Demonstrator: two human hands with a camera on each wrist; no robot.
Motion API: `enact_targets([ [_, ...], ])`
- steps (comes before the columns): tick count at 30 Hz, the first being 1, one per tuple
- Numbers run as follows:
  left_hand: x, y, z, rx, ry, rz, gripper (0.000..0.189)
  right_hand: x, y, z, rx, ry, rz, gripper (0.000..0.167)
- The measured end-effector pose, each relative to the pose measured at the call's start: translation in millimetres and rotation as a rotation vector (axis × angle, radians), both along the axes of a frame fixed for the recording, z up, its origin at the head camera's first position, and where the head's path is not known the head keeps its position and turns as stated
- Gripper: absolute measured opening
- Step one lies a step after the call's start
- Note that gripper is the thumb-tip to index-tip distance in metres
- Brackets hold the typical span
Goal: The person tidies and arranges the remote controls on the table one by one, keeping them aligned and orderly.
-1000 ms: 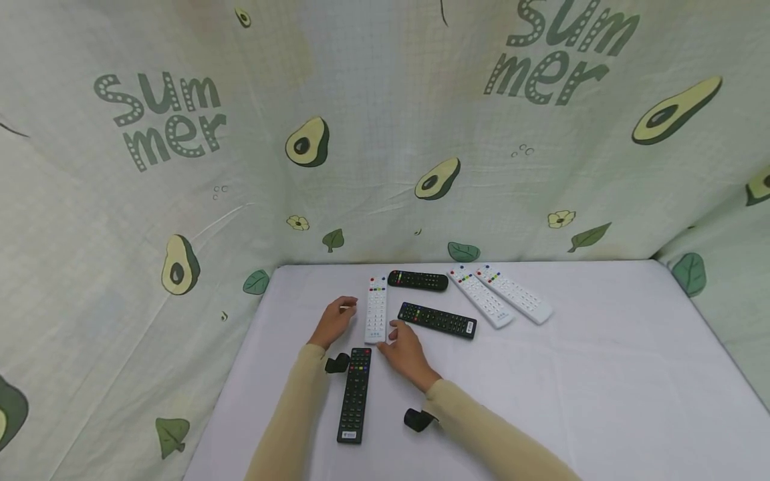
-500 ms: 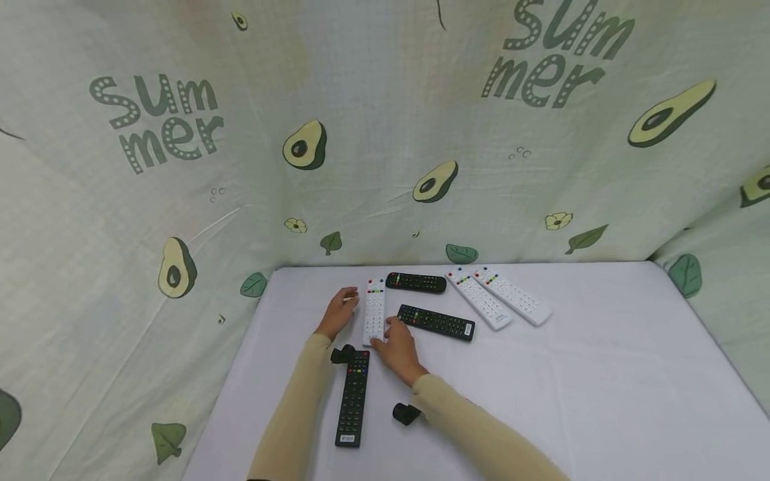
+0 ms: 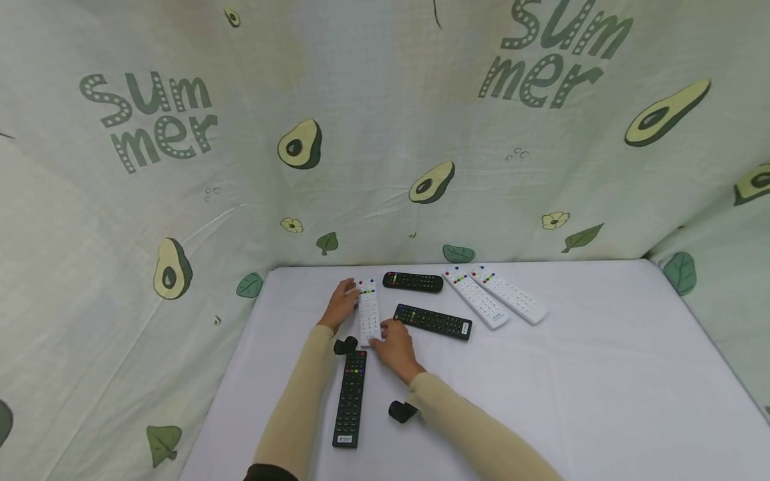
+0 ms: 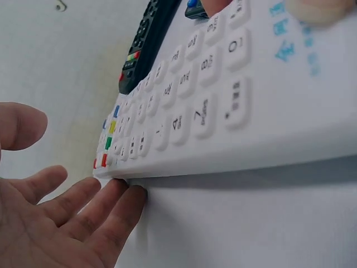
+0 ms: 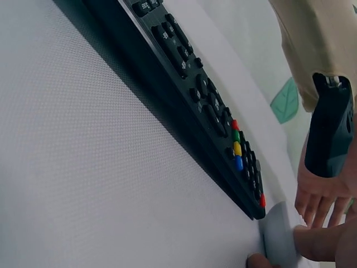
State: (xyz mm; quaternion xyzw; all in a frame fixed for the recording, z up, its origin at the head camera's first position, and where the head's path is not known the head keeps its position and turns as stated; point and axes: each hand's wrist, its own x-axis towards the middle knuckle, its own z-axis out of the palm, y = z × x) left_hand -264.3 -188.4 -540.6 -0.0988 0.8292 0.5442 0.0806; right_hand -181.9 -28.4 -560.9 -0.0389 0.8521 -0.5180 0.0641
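Observation:
A white remote control (image 3: 369, 314) lies upright on the white table between both hands. My left hand (image 3: 341, 304) touches its far left edge; in the left wrist view the fingers (image 4: 120, 209) are loosely extended along the side, thumb raised apart. My right hand (image 3: 397, 347) pinches the near end, thumb (image 5: 318, 243) on top and a finger at the side. Just below that end lies a long black remote (image 3: 350, 401). Right of the white one are another black remote (image 3: 433, 321) and a rounded black remote (image 3: 412, 282).
Two more white remotes (image 3: 476, 298) (image 3: 508, 295) lie slanted side by side at the back right. Behind the table (image 3: 601, 374) hangs a cloth (image 3: 361, 80) printed with avocados. Black wrist cameras (image 3: 402, 411) sit at both sleeves; the left one is close to the long black remote.
My left hand has moved forward and come against the white remote's far left edge. That remote has shifted slightly left. My right hand has closed on its near end. The other remotes stay put.

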Motion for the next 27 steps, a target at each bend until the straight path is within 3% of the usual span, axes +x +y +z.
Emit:
enact_targets([
  [17,-8.6,-2.7,-1.1,0.003,0.000,-0.005,0.057,-0.9,-2,7.7,-0.017,-0.045,0.014,0.045],
  [27,-9.0,-5.4,2.3,0.042,-0.010,0.035,0.057,-2.0,-2,9.8,-0.044,-0.072,0.012,0.043],
])
